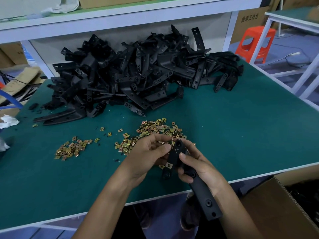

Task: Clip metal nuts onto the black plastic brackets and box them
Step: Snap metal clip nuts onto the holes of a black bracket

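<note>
My right hand grips a long black plastic bracket over the table's front edge, its forked end pointing away from me. One brass-coloured nut is clipped on a lower lug of that bracket. My left hand pinches another small nut at the bracket's top lug, between thumb and fingers; the nut is mostly hidden. Loose metal nuts lie scattered just beyond my hands, with a second small heap to the left. A big pile of black brackets fills the back of the table.
The green table has a white front edge. An open cardboard box holding dark parts stands at the lower right beside the table. A red stool is at the far right, and a white shelf runs above the bracket pile.
</note>
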